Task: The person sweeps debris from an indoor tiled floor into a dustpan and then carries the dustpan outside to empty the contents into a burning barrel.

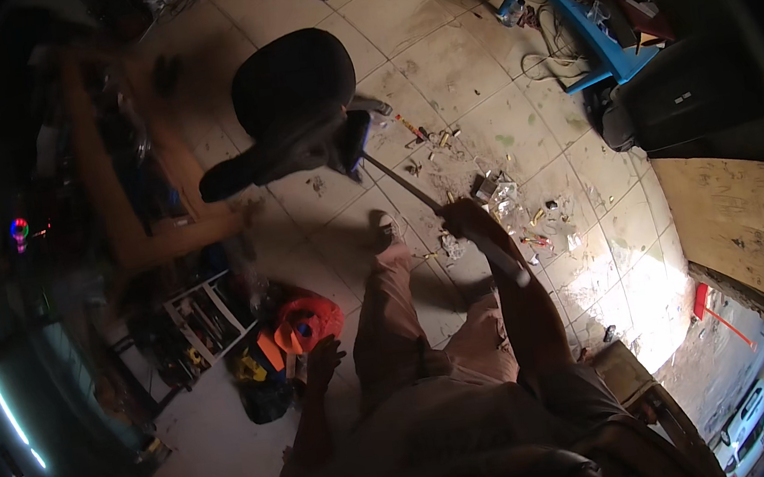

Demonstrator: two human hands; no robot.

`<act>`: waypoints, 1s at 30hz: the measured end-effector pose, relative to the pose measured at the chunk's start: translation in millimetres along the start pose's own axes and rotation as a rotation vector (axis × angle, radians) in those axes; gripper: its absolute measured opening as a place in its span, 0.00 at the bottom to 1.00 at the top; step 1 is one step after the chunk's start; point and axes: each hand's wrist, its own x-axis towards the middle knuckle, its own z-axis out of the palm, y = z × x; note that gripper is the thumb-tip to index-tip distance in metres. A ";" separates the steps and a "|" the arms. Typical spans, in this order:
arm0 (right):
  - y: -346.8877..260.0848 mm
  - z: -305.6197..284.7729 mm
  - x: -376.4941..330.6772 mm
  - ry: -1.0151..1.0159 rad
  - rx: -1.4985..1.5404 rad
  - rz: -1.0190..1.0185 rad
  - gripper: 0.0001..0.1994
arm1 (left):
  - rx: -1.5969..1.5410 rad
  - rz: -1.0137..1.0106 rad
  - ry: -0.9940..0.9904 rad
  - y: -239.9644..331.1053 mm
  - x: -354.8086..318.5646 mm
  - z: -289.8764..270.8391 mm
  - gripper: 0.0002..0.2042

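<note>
My right hand is closed around the long handle of a broom. The handle slants away to the far left, and its dark blue head is partly hidden beside a black office chair. Litter, made up of small scraps, wrappers and dust, lies on the tiles just beyond and to the right of that hand. Low on the left, my left hand hangs with its fingers loosely apart and nothing in it. Close by it is a red plastic bag or container with orange and yellow items.
A wooden frame and a rack of tools stand on the left. At the far right is a blue plastic stool or table with clutter. A black case and a wooden board line the right side. Sunlight falls near the doorway.
</note>
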 end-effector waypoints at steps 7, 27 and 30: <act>-101.9 77.0 -170.1 0.304 -0.233 0.392 0.12 | -0.164 0.220 -0.122 1.8 50.6 -159.0 0.16; -31.3 -77.5 22.9 0.581 0.047 0.147 0.17 | 1.389 0.681 -0.121 174.2 54.8 -155.6 0.11; -24.1 -88.3 -75.6 0.716 0.101 0.197 0.16 | 1.466 0.605 -0.114 179.8 71.6 -140.5 0.14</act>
